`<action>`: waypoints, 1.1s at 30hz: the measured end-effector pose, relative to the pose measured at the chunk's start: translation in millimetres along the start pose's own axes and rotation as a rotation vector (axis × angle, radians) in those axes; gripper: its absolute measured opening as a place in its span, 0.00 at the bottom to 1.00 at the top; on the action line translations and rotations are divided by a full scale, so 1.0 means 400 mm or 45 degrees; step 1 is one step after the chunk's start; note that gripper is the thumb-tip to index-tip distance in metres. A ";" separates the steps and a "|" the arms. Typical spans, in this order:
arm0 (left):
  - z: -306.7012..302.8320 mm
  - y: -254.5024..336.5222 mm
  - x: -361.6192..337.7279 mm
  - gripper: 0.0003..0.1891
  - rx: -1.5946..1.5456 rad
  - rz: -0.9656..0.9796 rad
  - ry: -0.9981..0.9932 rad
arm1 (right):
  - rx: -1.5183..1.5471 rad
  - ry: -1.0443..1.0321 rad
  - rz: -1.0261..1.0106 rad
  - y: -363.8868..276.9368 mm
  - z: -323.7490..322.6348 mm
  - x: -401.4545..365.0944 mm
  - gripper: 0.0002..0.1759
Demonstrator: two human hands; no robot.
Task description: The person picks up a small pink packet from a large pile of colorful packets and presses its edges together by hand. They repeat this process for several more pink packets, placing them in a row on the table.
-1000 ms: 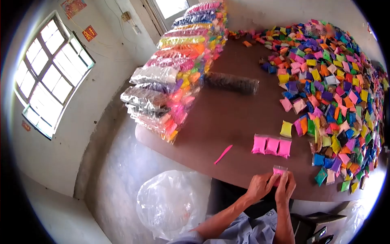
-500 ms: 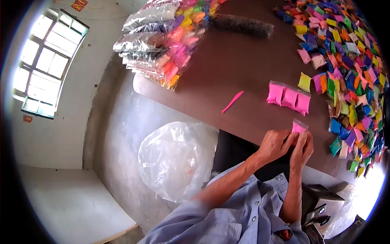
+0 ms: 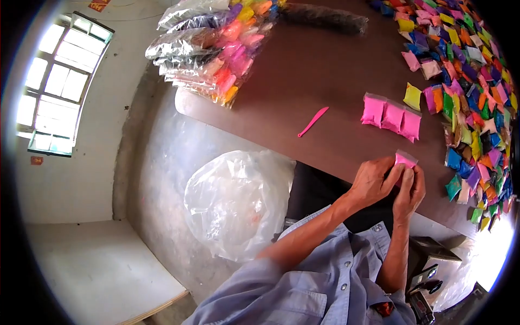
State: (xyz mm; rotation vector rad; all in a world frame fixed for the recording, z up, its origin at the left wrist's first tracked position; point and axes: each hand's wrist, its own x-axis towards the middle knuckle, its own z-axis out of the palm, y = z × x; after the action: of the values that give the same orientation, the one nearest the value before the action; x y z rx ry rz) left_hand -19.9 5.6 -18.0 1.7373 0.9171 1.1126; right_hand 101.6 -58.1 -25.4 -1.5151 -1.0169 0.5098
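Note:
A small clear packet with bright pink filling (image 3: 405, 160) is pinched between both hands at the table's near edge. My left hand (image 3: 372, 177) grips its left side, fingers closed. My right hand (image 3: 409, 194) holds it from the right and below, thumb pressed against the front. The packet's lower part is hidden by the fingers. Just beyond lies a joined strip of pink packets (image 3: 391, 117), flat on the table. Beside that strip is a yellow packet (image 3: 412, 96). Further left, a pink plastic knife (image 3: 313, 122) rests on the brown tabletop.
A big spread of small coloured packets (image 3: 471, 108) covers the table's right side. Large clear bags of coloured packets (image 3: 216, 54) are stacked at the back left, near a dark wrapped roll (image 3: 325, 19). A big clear plastic bag (image 3: 238, 206) stands on the floor left of me.
The view has shifted slightly, so the things on the table sit a little higher in it. Both hands keep their hold on the pink packet, their fingers slightly shifted.

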 end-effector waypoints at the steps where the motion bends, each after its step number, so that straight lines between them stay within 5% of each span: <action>1: 0.004 -0.006 -0.003 0.18 0.004 -0.010 0.004 | 0.002 -0.009 0.007 0.004 0.002 0.002 0.17; 26: 0.005 -0.003 -0.002 0.11 -0.094 -0.017 0.066 | -0.042 -0.036 0.006 -0.007 -0.001 0.011 0.12; 30: -0.007 0.013 -0.001 0.13 -0.184 -0.231 -0.100 | -0.062 0.006 -0.039 -0.017 -0.001 0.009 0.10; 33: 0.003 0.025 -0.005 0.13 -0.270 -0.317 0.010 | -0.068 0.003 -0.076 -0.027 -0.004 0.008 0.07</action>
State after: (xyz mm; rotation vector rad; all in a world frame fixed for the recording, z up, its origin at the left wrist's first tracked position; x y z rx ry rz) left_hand -18.2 0.1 -9.8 1.4062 0.9551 1.0135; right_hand 101.2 -57.3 -14.1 -1.5276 -1.0782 0.4416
